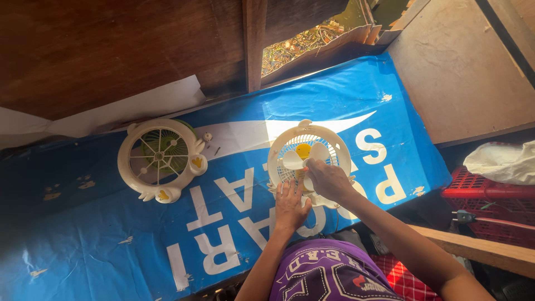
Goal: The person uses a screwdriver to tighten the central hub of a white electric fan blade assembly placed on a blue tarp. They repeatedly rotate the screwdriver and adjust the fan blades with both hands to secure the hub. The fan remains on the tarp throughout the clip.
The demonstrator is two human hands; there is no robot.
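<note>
Right of centre on the blue-covered bench [100, 239], the right hand [329, 179] is pinching a white blade of the small fan [308, 161] while the left hand [290, 205], grip flat and open, is steadying its base, so a hard twist could be snapping the thin blade.

Glossy cream plastic fans [309, 161] [160, 159] lie on a shiny blue plastic sheet [100, 234], matt brown wood panel [111, 44] at the far side.
</note>
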